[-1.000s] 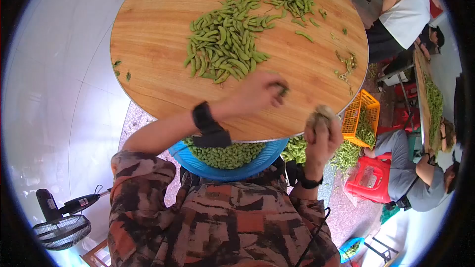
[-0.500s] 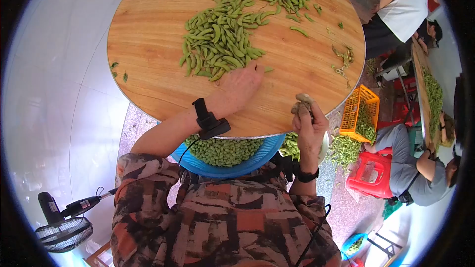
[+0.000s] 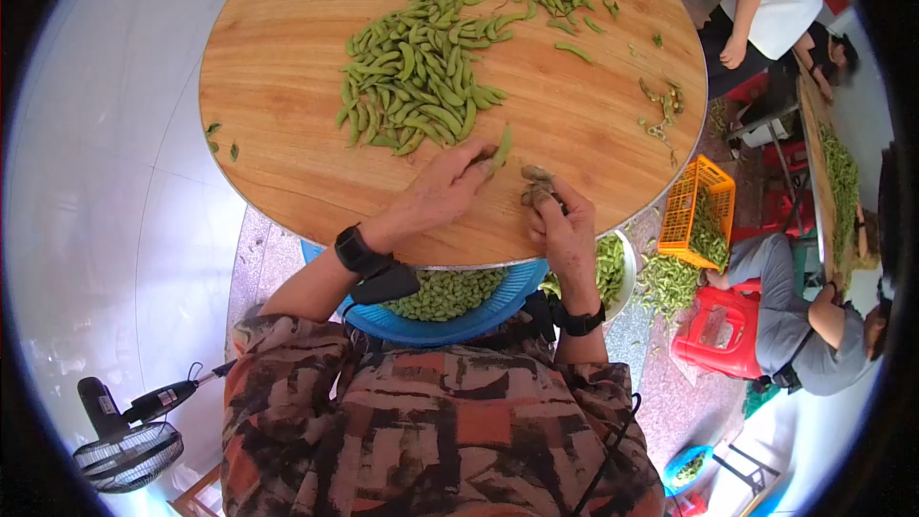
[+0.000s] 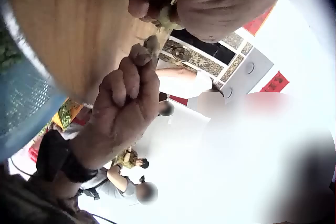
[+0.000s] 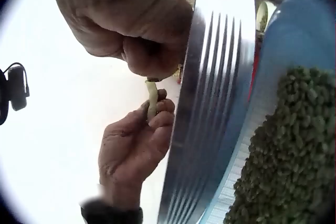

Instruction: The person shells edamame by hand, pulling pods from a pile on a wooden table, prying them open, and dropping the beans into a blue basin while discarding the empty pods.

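Left of centre on the surface [image 3: 278, 86] there's a fat heap of green pods [image 3: 412, 86], and the left hand [image 3: 436, 187] is just on the near side of it. A blue basin [image 3: 412, 335] of small green beans sits tucked at the near edge. The left hand's pinching one green pod [image 3: 503, 146], one end poking out. Next along, the right hand [image 3: 570, 230] is near but apart, fingers curled, greyish stuff at the tips; can't tell if it's gripping anything. My two cents: pinch lightly, leave that end free and press evenly so nothing gets mashed.
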A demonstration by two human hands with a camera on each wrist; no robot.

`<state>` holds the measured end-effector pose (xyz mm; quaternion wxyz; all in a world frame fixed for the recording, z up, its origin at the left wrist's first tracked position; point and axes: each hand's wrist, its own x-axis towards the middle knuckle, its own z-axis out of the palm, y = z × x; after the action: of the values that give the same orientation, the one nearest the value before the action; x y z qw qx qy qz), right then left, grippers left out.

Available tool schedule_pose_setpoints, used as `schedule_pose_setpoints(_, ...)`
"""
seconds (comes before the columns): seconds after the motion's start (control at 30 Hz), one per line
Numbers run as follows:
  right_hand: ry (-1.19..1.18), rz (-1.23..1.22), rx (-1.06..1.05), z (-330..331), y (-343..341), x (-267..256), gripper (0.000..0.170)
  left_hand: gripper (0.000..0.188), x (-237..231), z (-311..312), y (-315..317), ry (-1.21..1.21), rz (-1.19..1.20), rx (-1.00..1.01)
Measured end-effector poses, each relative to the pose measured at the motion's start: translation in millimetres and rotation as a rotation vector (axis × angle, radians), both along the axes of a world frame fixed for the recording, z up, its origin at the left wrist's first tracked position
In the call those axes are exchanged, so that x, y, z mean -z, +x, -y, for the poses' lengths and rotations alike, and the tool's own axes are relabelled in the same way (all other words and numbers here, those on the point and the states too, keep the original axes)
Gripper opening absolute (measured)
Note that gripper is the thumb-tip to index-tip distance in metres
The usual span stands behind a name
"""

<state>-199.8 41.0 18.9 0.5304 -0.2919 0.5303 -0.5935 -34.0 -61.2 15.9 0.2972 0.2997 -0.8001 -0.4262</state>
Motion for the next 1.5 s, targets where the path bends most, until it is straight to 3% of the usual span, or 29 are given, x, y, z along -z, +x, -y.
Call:
schedule_pose_setpoints(0.03, 0.005, 0.061, -0.019, 0.0, 2.2, -1.0, 0.021, 0.019, -4.0, -6.4, 2.7, 0.41, -0.027, 0.01)
schedule_pose_setpoints(0.13, 0.021, 0.213, -0.186, -2.5, 5.6, 4.9, 0.016, 0.015, -8.9, -25.5, 7.1, 0.564, -0.182, -0.038)
schedule_pose_setpoints(0.27, 0.009, 0.305, -0.225, -0.5, 11.2, -1.3, 0.014, 0.011, -6.8, -37.5, 17.6, 0.529, -0.207, -0.141)
schedule_pose_setpoints(0.37, 0.043, 0.344, -0.245, -0.6, 15.6, -1.8, 0.014, 0.007, -1.8, -46.0, 24.3, 0.465, -0.23, -0.162)
schedule_pose_setpoints(0.43, 0.023, 0.407, -0.309, -1.3, 15.7, -0.8, 0.014, 0.005, 3.0, -49.1, 29.1, 0.19, -0.144, -0.199)
schedule_pose_setpoints(0.47, 0.023, 0.408, -0.311, -1.3, 17.8, -0.5, 0.014, 0.005, 5.1, -49.8, 31.0, 0.189, -0.143, -0.201)
schedule_pose_setpoints(0.53, 0.039, 0.416, -0.299, -1.5, 22.1, -0.1, 0.015, 0.003, 7.5, -50.4, 33.9, -0.15, -0.142, -0.188)
schedule_pose_setpoints(0.67, -0.011, 0.394, -0.349, -5.4, 22.7, 10.9, 0.015, 0.004, 1.5, -54.1, 41.7, -0.337, -0.104, -0.152)
schedule_pose_setpoints(0.73, -0.041, 0.427, -0.349, -7.7, 23.2, 11.5, 0.015, 0.001, -1.5, -61.1, 44.4, 0.74, -0.365, -0.137)
schedule_pose_setpoints(0.77, -0.041, 0.427, -0.35, -7.7, 22.6, 10.6, 0.015, 0.001, 0.3, -62.8, 43.6, 0.74, -0.365, -0.138)
schedule_pose_setpoints(0.83, 0.009, 0.551, -0.357, -6.8, 20.4, 8.1, 0.014, 0.005, 7.0, -64.7, 40.8, 1.3, -0.861, 0.109)
schedule_pose_setpoints(0.97, 0.003, 0.55, -0.402, -9.0, 13.3, 15.4, 0.014, 0.011, 8.6, -64.4, 37.4, 1.336, -0.833, 0.099)
schedule_pose_setpoints(1.03, 0.038, 0.106, -0.378, -11.8, 16.6, 9.8, 0.014, 0.014, -2.4, -60.9, 30.7, 0.933, -0.489, -0.088)
schedule_pose_setpoints(1.07, 0.04, 0.107, -0.375, -12.3, 20.3, 9.1, 0.014, 0.014, 0.1, -57.4, 30.5, 0.936, -0.487, -0.086)
schedule_pose_setpoints(1.13, -0.226, -0.541, -0.291, -11.8, 28.9, 7.5, 0.017, 0.017, 4.4, -51.6, 31.7, 0.427, -0.031, -0.08)
schedule_pose_setpoints(1.27, -0.29, -0.65, -0.286, -11.9, 32.4, -1.3, 0.02, 0.02, -12.5, -51.7, 31.1, 0.334, 0.178, -0.147)
schedule_pose_setpoints(1.43, -0.299, -0.671, -0.308, -10.4, 28.1, -5.1, 0.013, 0.024, -2.3, -52.0, 40.2, -0.191, 0.201, -0.086)
schedule_pose_setpoints(1.5, -0.308, -0.674, -0.281, -9.2, 29.2, -6.8, 0.007, 0.022, -9.8, -44.7, 46.7, -0.097, 0.202, -0.021)
